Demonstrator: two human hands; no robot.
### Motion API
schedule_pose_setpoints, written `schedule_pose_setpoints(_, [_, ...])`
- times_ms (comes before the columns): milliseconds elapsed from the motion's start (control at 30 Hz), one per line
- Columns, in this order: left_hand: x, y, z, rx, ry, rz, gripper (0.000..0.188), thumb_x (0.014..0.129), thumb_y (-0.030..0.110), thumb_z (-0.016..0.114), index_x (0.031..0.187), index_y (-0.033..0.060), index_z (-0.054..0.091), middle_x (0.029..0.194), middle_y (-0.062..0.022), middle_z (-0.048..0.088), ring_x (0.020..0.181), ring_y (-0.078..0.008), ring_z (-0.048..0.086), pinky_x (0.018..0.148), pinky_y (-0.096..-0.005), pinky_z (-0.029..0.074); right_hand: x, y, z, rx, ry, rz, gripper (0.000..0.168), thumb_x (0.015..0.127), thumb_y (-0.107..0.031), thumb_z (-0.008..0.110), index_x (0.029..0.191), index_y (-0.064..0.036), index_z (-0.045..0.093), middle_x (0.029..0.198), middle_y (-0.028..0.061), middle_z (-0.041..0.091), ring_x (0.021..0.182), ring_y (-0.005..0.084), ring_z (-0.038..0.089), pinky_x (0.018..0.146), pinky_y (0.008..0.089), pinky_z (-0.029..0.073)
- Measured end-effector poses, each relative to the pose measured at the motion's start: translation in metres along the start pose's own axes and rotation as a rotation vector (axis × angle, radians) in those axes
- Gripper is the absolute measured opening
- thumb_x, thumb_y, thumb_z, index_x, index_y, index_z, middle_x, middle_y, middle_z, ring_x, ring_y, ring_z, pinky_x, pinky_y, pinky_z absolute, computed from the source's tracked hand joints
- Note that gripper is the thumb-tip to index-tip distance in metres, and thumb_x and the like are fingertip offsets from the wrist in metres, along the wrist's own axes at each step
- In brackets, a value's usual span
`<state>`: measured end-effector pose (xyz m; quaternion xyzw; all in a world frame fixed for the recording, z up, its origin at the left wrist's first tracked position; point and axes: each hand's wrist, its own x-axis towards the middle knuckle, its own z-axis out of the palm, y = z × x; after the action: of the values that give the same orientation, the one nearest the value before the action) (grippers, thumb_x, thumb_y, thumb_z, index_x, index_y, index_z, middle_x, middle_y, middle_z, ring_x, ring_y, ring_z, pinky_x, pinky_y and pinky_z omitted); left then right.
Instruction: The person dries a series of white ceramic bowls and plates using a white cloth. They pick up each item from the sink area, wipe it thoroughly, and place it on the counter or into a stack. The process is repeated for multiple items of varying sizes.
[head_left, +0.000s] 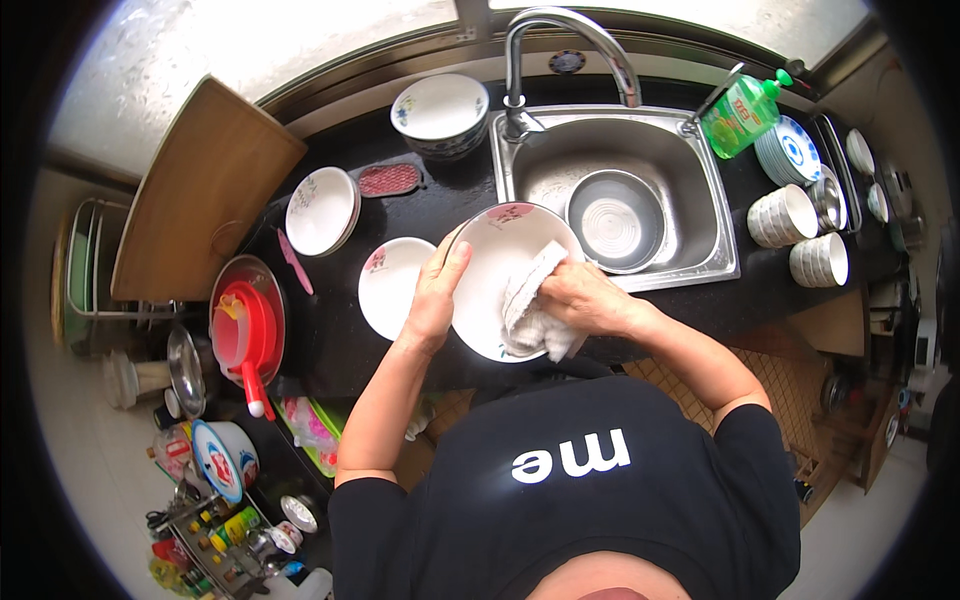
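My left hand (441, 291) grips the left rim of a large white bowl (484, 277) with a pink flower print, thumb over its edge. A bunched white cloth (536, 311) is in my right hand (589, 298) and lies against the bowl's inner right side. Just left of that bowl, partly behind my left hand, a white plate or shallow bowl (394, 281) with a pink print rests on the black counter (330, 330). In the steel sink (686, 225) sits a round metal basin (616, 221).
Stacked bowls (441, 112) stand left of the faucet (517, 82), near a red scrubbing pad (388, 180) and smaller bowls (322, 210). A pink knife (295, 261) lies near red strainers (247, 319). Right of the sink are green dish soap (739, 120), plates (795, 150) and cups (784, 216).
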<state>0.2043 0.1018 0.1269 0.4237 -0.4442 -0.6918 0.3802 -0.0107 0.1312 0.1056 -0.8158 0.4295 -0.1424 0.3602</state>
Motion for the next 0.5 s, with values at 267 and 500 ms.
schedule_pose_setpoints(267, [-0.03, -0.023, -0.104, -0.073, 0.464, 0.136, 0.038, 0.09, 0.014, 0.041, 0.125, -0.0002, 0.039, 0.114, -0.012, 0.051, 0.104, -0.0187, 0.05, 0.09, -0.0287, 0.04, -0.013, 0.012, -0.016, 1.525, -0.093, -0.319, 0.033, 0.076, -0.012, 0.063, 0.108, -0.006, 0.058, 0.101, 0.0075, 0.058, 0.099, 0.0179, 0.052, 0.084, 0.0296, 0.042])
schedule_pose_setpoints(500, [-0.049, -0.07, -0.164, 0.336, 0.649, 0.059, 0.035, 0.082, 0.011, 0.047, 0.113, -0.0022, 0.047, 0.101, -0.0131, 0.057, 0.093, -0.0177, 0.054, 0.082, -0.0289, 0.043, -0.016, -0.007, -0.011, 1.066, 0.771, -0.127, 0.042, 0.081, -0.012, 0.062, 0.116, 0.001, 0.044, 0.097, 0.0097, 0.055, 0.085, 0.0163, 0.057, 0.073, 0.028, 0.05])
